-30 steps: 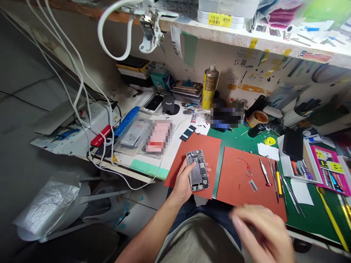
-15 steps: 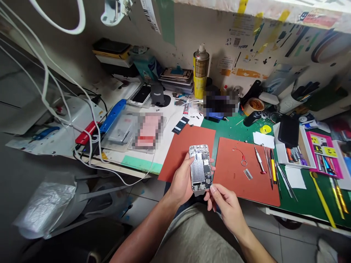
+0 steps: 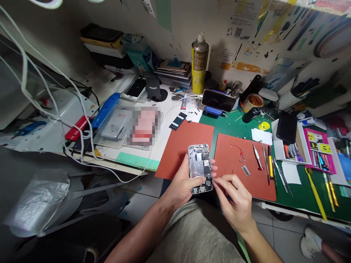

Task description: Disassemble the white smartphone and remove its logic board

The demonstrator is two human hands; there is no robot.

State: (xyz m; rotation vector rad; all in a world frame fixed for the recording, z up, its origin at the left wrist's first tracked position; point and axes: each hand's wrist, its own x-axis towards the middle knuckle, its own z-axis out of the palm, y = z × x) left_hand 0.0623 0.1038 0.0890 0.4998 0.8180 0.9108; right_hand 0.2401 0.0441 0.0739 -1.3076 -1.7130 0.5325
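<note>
My left hand [image 3: 183, 184] grips an opened phone body [image 3: 200, 168], its inner parts facing up, over the near edge of a red mat [image 3: 181, 144]. My right hand [image 3: 234, 199] is beside the phone's lower right corner, fingers curled and pinched together at its edge. What the fingertips pinch is too small to make out. A second red mat [image 3: 241, 182] lies right of the phone, with a red wire with a ring [image 3: 238, 151], a small metal piece [image 3: 246, 170] and a screwdriver [image 3: 257, 156] on it.
Tweezers and tools [image 3: 276, 168] lie on the green mat [image 3: 301, 197] to the right, by a tray of tools [image 3: 298, 146]. A spray can [image 3: 199, 64], a stack of phone frames [image 3: 173, 71] and a dark-screened phone [image 3: 218, 100] stand at the back. White cables [image 3: 55, 95] hang at left.
My right hand came up from my lap to the phone's lower right corner and curled its fingers there. The left hand kept hold of the phone. The view dropped slightly.
</note>
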